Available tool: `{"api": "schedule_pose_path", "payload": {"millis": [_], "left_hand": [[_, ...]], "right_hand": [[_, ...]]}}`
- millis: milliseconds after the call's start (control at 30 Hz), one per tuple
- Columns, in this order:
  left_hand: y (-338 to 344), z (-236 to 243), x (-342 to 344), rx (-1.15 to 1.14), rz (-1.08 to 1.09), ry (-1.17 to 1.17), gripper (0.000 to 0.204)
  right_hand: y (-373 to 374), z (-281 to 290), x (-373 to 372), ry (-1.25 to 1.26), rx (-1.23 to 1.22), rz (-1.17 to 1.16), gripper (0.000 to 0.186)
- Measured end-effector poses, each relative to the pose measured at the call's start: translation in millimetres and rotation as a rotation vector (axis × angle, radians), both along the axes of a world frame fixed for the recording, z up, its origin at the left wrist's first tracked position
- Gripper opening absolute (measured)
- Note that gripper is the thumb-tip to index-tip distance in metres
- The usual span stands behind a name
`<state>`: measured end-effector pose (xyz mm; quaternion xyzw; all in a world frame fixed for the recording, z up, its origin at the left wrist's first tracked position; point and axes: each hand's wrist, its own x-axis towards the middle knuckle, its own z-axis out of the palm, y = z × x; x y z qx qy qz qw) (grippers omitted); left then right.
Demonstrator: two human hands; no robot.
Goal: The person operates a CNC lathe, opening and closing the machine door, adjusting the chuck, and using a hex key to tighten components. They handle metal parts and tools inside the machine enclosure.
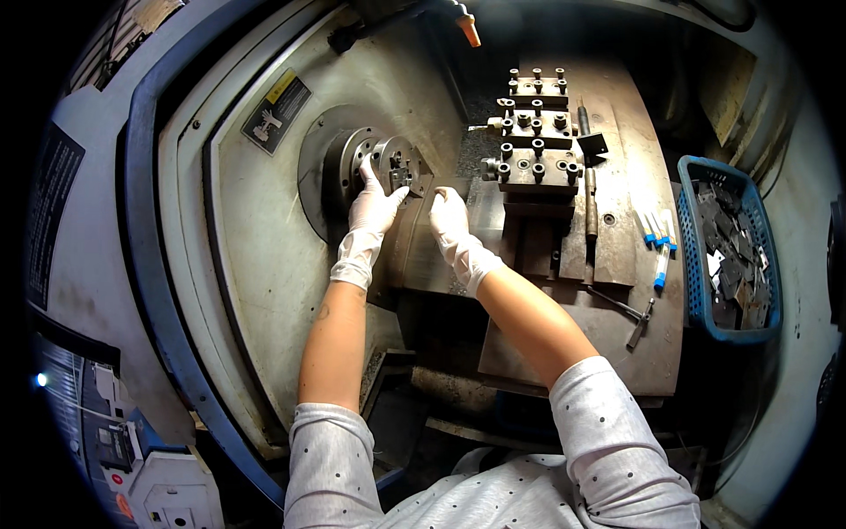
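Note:
A lathe chuck (350,163) stands out from the pale machine wall, with a round metal fixture (398,157) on its front. A flat dark metal plate (424,179) shows at the fixture's face. My left hand (374,210), in a white glove, grips the fixture's near side, index finger up along the chuck and thumb at the face. Just right of it, apart from the fixture, my gloved right hand (449,217) is closed with its fingers curled in. Whatever it may hold is hidden.
Tool holder blocks (539,167) with several bolts stand right of my hands. A T-handled wrench (641,323) and blue-capped tubes (661,264) lie on the metal bed (608,361). Beyond them, a blue basket (692,256) holds flat metal pieces. An orange-tipped nozzle (469,32) hangs above.

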<state>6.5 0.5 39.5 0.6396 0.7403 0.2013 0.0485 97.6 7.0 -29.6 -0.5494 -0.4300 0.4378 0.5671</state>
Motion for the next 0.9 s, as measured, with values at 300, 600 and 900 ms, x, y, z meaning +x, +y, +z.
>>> {"api": "schedule_pose_path", "payload": {"millis": [300, 600, 900], "left_hand": [[-4, 16, 8, -0.18, 0.033, -0.09, 0.08], [-2, 5, -1, -0.069, -0.024, -0.013, 0.079], [-2, 8, 3, -0.099, -0.001, -0.007, 0.078]], "right_hand": [[8, -6, 0, -0.449, 0.216, 0.121, 0.015], [7, 6, 11, 0.034, -0.112, 0.337, 0.02], [14, 6, 4, 0.054, -0.016, 0.289, 0.021]]}}
